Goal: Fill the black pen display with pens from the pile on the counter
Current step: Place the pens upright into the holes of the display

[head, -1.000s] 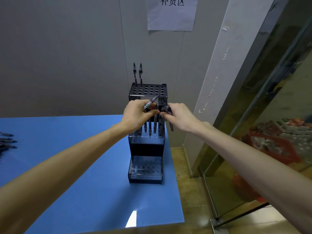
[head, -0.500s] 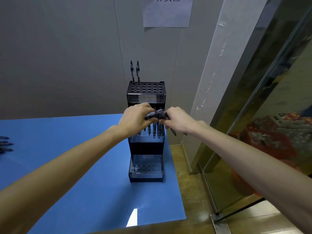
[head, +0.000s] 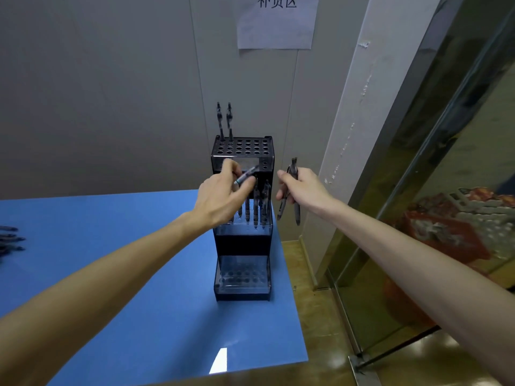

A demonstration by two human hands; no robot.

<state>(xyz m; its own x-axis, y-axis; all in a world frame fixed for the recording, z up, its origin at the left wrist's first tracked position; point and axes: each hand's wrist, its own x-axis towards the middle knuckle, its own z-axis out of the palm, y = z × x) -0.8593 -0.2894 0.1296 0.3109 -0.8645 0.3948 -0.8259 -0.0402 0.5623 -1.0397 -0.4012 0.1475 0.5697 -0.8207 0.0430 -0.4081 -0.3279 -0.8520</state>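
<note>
Head | left hand (head: pixel 223 196) pinches pen (head: pixel 246 175) tilted up-right | right hand (head: pixel 302 188) grips upright pens (head: pixel 295 210)

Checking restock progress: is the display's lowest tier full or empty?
Empty: the lowest tier shows only open holes, no pens standing.

Only one cam, head-worn, wide-angle; it looked fwd and down over both forearms at the blue counter (head: pixel 111 274), fairly close.

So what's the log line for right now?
left hand: holds pen over middle tier | right hand: holds spare pens beside pen display | bottom tier empty
</note>
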